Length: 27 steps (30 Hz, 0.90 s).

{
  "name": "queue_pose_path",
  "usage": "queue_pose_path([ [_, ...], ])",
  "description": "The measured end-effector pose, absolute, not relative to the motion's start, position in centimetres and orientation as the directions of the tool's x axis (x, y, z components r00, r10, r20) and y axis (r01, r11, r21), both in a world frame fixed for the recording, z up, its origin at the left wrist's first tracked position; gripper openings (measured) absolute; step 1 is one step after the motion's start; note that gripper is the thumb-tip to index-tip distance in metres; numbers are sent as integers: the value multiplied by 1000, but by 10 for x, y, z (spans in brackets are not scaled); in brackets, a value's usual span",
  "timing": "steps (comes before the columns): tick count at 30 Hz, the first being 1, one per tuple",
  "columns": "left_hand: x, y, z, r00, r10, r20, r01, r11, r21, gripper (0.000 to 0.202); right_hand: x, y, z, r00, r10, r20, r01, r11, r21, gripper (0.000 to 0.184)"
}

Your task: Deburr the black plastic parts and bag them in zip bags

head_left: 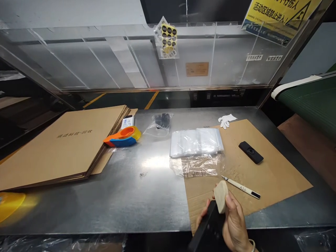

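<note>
My right hand (236, 224) pinches a cream-coloured, flat rounded pad (221, 196), perhaps a sponge, between thumb and fingers. The pad rests against the upper end of a long black object (207, 229), whose kind I cannot make out. My left hand (203, 212) grips this black object from behind; only some fingertips show at its left edge. Just beyond my hands, a white pen-shaped knife (241, 187) marked A26 lies on a cardboard sheet (278, 182). Farther right on the sheet is a black rectangular part (251, 152) with a round detail.
A pack of clear plastic bags (196, 142) lies ahead, with a white glove (227, 120) behind it. Leftward are an orange and blue tape dispenser (122, 137), a bagged black item (162, 120) and stacked cardboard (63, 143). A green conveyor belt (312, 94) borders the metal table (118, 203).
</note>
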State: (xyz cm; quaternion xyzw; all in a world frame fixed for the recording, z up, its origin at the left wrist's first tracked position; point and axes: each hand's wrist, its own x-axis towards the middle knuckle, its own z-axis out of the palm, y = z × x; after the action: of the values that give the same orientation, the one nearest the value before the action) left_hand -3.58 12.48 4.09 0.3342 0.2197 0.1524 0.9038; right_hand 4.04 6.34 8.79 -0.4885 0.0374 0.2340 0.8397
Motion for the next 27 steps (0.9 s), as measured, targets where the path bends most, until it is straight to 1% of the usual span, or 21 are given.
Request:
queue_pose_path([
  [1,-38,133,44,883,367,-292,-83,735,673,51,42,64,88,898,330,-290,-412,404,-817,36],
  [2,-41,142,50,919,281,-277,-34,755,654,53,43,64,88,908,315,-278,-390,386,-836,36],
  [3,-43,151,57,939,223,-261,-2,764,645,62,45,63,87,915,315,-251,-360,358,-862,36],
  [5,-45,167,73,970,-131,-205,223,814,536,73,47,60,87,923,358,-140,-245,266,-932,37],
  [6,-45,172,79,964,-185,-192,261,802,537,74,49,58,87,913,404,-53,-151,216,-964,38],
  [8,-42,174,88,949,-226,-219,314,694,648,66,51,54,88,850,513,118,45,153,-987,42],
  [9,-41,172,89,947,-212,-242,322,613,721,60,53,52,89,814,556,167,98,153,-983,44],
  [10,-40,170,88,947,-192,-258,321,526,787,54,55,49,90,796,575,188,108,170,-979,46],
  [12,-39,164,82,965,-110,-239,264,381,886,42,61,41,94,822,543,171,73,198,-977,45],
  [13,-40,162,78,978,-46,-204,208,324,923,38,64,37,96,842,513,164,80,181,-980,43],
  [15,-44,160,70,989,87,-122,102,202,974,32,68,27,103,842,500,204,193,74,-978,42],
  [17,-48,161,62,982,177,-67,54,81,995,29,67,20,110,765,581,278,381,-61,-923,45],
  [18,-51,161,58,975,215,-53,48,25,999,31,64,18,113,701,638,317,477,-89,-875,48],
  [19,-53,160,54,966,256,-35,43,-28,999,34,61,18,115,623,695,359,566,-84,-820,52],
  [21,-57,158,46,927,372,50,-7,-116,993,38,54,20,118,463,780,420,695,-25,-719,57],
  [23,-58,155,40,877,456,153,-73,-188,979,37,51,24,119,366,825,431,747,15,-664,59],
  [24,-58,154,39,862,462,208,-116,-219,969,34,51,25,120,356,837,415,751,8,-660,57],
  [25,-57,153,38,863,435,258,-162,-245,956,31,53,26,120,365,846,388,742,-12,-670,55],
  [27,-54,154,40,878,340,337,-245,-286,926,28,56,26,121,390,846,364,716,-29,-698,51],
])
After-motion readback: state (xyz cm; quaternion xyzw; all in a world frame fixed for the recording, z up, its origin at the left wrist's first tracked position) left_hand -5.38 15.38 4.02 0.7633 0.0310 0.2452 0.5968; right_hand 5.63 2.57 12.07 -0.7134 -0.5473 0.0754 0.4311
